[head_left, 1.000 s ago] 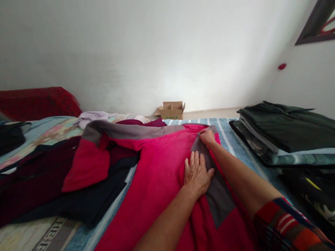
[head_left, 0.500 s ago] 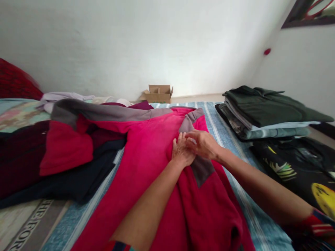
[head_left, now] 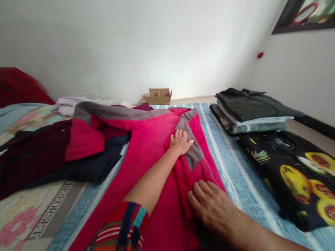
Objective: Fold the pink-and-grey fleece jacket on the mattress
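Note:
A bright pink garment with grey panels lies spread over the striped blue bedcover. My left hand rests flat and open on it, fingers stretched out beside the folded grey sleeve panel. Nearer to me, my right hand lies flat on the lower fold of the same garment, fingers apart and pressing the pink cloth down. Neither hand holds anything.
A pile of dark red and navy clothes lies to the left. A stack of folded garments sits at the right, with a black fruit-print cloth in front of it. A small cardboard box stands by the far wall.
My right hand has slid from the grey panel beside my left hand down the garment toward me. My left hand stayed flat on the pink cloth. The view tilted slightly.

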`<state>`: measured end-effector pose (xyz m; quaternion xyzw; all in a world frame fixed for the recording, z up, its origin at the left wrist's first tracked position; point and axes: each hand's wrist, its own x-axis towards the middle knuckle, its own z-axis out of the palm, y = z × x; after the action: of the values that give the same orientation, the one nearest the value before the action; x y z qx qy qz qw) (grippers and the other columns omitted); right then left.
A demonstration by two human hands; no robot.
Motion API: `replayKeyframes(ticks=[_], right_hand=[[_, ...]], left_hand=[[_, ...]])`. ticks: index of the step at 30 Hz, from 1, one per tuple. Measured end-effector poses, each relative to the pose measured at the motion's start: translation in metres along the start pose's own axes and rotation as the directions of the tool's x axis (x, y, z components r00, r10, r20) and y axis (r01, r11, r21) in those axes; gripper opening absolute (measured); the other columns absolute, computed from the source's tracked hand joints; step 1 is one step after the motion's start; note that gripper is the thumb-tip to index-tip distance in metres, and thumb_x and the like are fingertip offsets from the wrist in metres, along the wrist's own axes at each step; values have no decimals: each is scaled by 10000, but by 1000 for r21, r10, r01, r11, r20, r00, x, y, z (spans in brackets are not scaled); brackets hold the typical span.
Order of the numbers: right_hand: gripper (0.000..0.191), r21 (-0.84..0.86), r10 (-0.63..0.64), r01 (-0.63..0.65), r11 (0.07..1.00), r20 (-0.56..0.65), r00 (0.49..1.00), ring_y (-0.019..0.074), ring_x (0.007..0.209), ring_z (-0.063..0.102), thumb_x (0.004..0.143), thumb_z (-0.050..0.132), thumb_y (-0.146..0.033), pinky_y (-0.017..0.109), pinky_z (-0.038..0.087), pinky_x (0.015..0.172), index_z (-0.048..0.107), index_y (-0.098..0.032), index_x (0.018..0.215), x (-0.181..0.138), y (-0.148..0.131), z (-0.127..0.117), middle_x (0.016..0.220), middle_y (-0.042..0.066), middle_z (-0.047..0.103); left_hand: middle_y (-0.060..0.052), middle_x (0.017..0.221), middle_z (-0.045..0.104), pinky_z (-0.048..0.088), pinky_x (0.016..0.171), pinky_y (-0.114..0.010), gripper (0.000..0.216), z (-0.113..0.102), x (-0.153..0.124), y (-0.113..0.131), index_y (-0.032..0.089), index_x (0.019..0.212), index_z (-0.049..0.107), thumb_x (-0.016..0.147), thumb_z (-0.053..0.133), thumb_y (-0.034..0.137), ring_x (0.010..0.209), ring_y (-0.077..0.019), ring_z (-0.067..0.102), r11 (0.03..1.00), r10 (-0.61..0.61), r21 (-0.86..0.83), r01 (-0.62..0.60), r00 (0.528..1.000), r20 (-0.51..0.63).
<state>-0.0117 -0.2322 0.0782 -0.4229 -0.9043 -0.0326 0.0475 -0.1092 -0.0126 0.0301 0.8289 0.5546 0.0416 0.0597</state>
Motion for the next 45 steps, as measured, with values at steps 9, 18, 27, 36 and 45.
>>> replayKeyframes(ticks=[9, 18, 27, 36, 45], right_hand=[[335, -1, 120, -126, 992, -299, 947, 245, 854, 566, 810, 508, -130, 346, 456, 708, 533, -101, 1143, -11, -5, 13, 936, 116, 631], [444, 7, 154, -167, 986, -428, 890, 274, 934, 589, 812, 552, -511, 362, 484, 727, 621, -147, 1057, -17, -20, 40, 1007, 112, 669], [601, 156, 372, -345, 925, -204, 905, 313, 1259, 410, 895, 358, -565, 461, 347, 1026, 546, -129, 1264, 18, -4, 4, 1324, 157, 504], [896, 260, 432, -443, 858, 103, 896, 358, 1370, 92, 776, 248, -775, 535, 97, 1100, 342, -148, 1410, 32, 5, 41, 1476, 208, 207], [872, 251, 436, -459, 852, 145, 888, 349, 1373, 71, 756, 256, -794, 546, 63, 1092, 329, -226, 1414, 33, 2, 40, 1480, 192, 199]], left_hand=[[-113, 1514, 202, 192, 1082, -507, 686, -5, 4, -1, 168, 1399, 255, 867, 246, 600, 1391, -271, 139, 999, -22, 30, 20, 997, 74], [-113, 1510, 213, 195, 1081, -509, 689, -2, 2, 0, 160, 1390, 270, 866, 241, 606, 1389, -267, 143, 999, -25, 34, 23, 999, 35], [-113, 1507, 224, 188, 1085, -501, 697, 0, -1, -1, 148, 1399, 265, 869, 231, 599, 1388, -269, 147, 999, -23, 33, 23, 1000, -8], [-114, 1511, 215, 176, 1090, -496, 706, 4, -1, -4, 165, 1406, 259, 857, 251, 609, 1393, -271, 129, 999, -20, 28, 20, 1000, 0], [-105, 1515, 204, 162, 1097, -502, 825, 4, -4, -3, 183, 1408, 250, 798, 191, 735, 1394, -269, 119, 998, -55, -12, 55, 998, 3]])
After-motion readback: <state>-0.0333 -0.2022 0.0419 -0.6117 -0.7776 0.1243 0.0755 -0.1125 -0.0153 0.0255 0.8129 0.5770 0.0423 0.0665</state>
